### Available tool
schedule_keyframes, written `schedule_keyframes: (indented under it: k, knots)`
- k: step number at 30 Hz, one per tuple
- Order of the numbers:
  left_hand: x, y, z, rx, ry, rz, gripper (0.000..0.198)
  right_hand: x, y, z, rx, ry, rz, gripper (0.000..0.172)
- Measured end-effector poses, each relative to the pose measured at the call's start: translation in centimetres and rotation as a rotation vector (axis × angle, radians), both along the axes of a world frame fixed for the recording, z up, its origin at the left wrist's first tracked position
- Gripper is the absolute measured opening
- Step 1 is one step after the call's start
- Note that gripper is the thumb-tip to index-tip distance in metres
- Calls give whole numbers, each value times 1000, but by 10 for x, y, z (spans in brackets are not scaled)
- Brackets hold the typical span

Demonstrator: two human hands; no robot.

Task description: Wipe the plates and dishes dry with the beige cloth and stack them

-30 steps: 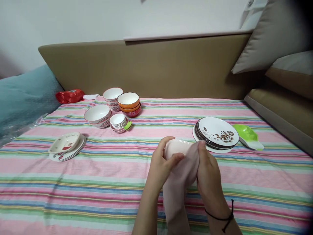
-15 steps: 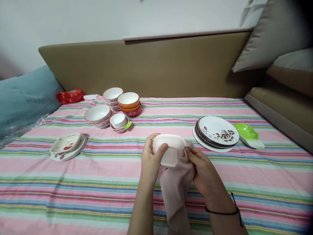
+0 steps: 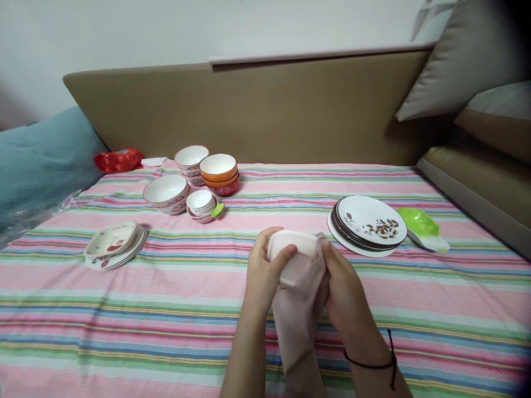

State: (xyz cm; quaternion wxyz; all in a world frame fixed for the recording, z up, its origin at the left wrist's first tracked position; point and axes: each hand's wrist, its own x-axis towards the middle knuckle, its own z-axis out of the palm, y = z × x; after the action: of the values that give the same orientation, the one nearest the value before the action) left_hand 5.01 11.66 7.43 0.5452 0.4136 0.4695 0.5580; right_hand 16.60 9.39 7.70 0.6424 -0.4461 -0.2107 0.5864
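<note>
A small white squarish dish is held up over the striped cloth, its left side gripped by my left hand with the thumb across its face. My right hand is closed on a greyish-pink cloth and presses it over the dish's right edge. The cloth hangs down between my forearms. My right fingers are mostly hidden behind the cloth and dish. To the right of my hands stands a stack of plates, the top one with a brown flower print.
A green leaf-shaped dish lies beside the plates. Behind, to the left, are orange bowls, white bowls and small white bowls. A patterned dish rests on plates at left. The striped sheet has creases.
Both hands have shifted slightly with the dish, the left one to the right. The right hand's thumb now presses the cloth over the dish's right rim, covering more of it.
</note>
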Motion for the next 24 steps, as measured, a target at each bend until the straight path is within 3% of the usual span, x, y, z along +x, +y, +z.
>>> schedule_keyframes:
  k: [6, 12, 16, 20, 24]
  knots:
    - [-8, 1, -1, -80, -170, 138, 55, 1, -3, 4, -35, 98, 330, 32]
    - [-3, 3, -3, -153, -318, 243, 58, 4, -4, 2, -63, -8, 370, 30]
    - [-2, 5, -6, -186, -411, 317, 51, 4, -5, 4, 3, -71, 468, 29]
    - [-6, 5, -7, -173, -356, 237, 50, 2, -6, 4, -19, -40, 397, 30]
    - [-10, 3, -2, -170, -172, 118, 55, 6, -6, 2, -116, 3, 298, 29]
